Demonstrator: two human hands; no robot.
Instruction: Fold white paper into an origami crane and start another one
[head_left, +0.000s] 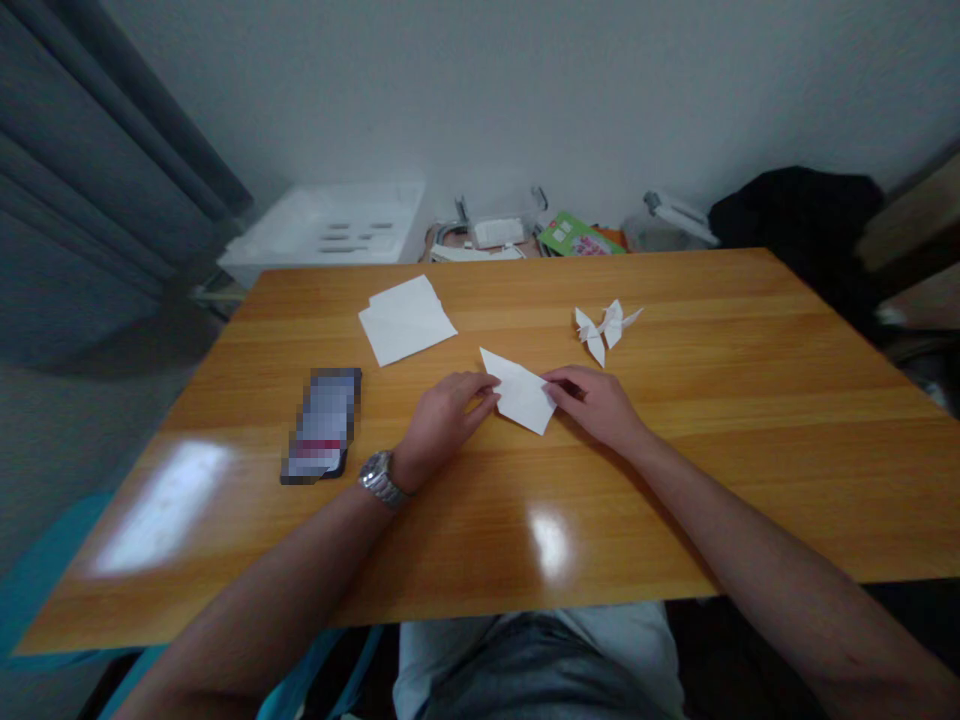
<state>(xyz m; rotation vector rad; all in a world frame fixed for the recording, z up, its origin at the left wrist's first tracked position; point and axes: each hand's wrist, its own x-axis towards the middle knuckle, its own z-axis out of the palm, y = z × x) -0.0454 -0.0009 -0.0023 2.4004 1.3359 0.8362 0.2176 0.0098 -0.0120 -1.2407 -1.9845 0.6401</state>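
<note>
A folded white sheet of paper [519, 391] lies on the wooden table [720, 440] in front of me. My left hand [442, 417], with a metal watch on its wrist, pinches the sheet's left edge with curled fingers. My right hand [596, 401] presses its fingers together on the sheet's right edge. A finished white paper crane [604, 328] stands just beyond my right hand, apart from it.
A small stack of white paper sheets [405, 319] lies at the far left of the table. A phone [324, 425] rests left of my left hand. Behind the table are a white plastic box [330, 232], cables, a green packet [574, 236] and a dark bag [795, 220].
</note>
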